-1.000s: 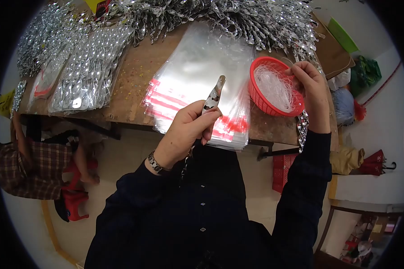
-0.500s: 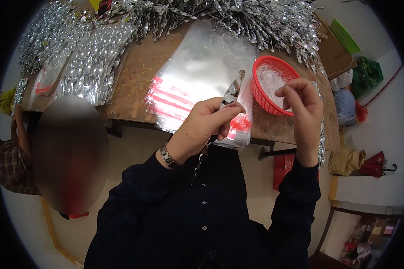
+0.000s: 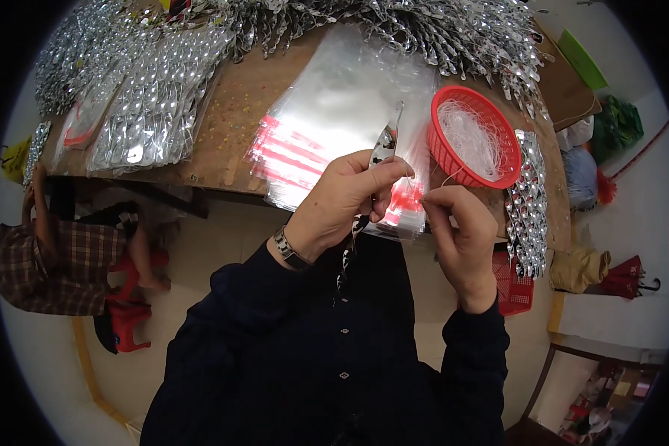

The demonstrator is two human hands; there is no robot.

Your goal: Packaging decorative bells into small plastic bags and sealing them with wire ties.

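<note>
The left hand (image 3: 338, 199) has its fingers closed round a twisted silver strip (image 3: 384, 146), whose upper end leans toward one o'clock and whose tail hangs between six and seven. Between three and four o'clock from it, the right hand (image 3: 464, 238) holds its fingertips pinched, apparently on a fine thread (image 3: 446, 179) too thin to follow fully. A red basket (image 3: 444, 154) with more thread sits on the surface (image 3: 234, 104) at twelve o'clock from that hand, just beside clear bags (image 3: 342, 82). The step in hand looks like bringing thread to strip; the next move likely calls for a steady left hold and a precise right pinch.
</note>
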